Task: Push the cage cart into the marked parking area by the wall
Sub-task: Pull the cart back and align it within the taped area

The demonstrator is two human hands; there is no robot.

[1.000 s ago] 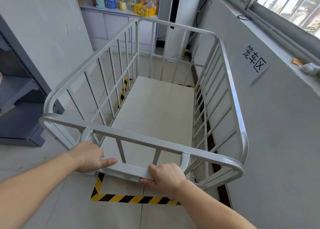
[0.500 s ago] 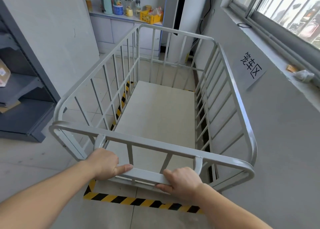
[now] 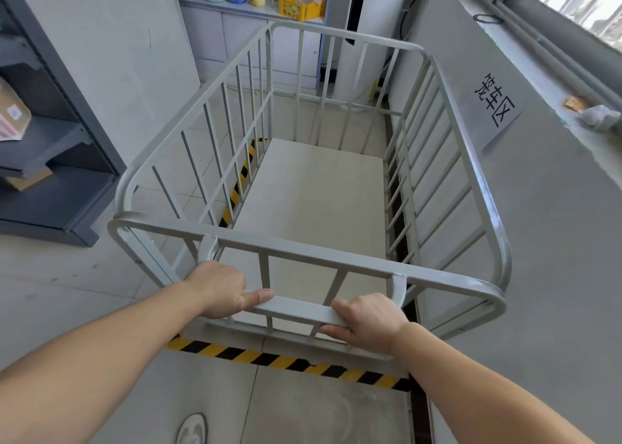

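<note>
A light grey cage cart (image 3: 471, 174) with barred sides and a pale flat deck stands alongside the grey wall on the right. My left hand (image 3: 222, 289) and my right hand (image 3: 367, 319) both grip the cart's flat handle bar (image 3: 296, 309) at its near end. Yellow-and-black floor tape (image 3: 286, 359) marks the parking area; one strip lies just behind the cart's near end, another runs under its left side (image 3: 239, 181). A paper sign (image 3: 494, 103) with black characters hangs on the wall beside the cart.
A dark grey shelving unit (image 3: 50, 174) with cardboard boxes stands on the left. Ahead, a white cabinet counter (image 3: 255, 9) carries bottles and a yellow crate. A window ledge (image 3: 572, 100) runs above the right wall. A round floor drain (image 3: 192, 430) sits near my feet.
The cart has rolled forward, further inside the taped outline, and the near tape strip now shows further behind its near end. Both hands have kept their grip on the handle bar.
</note>
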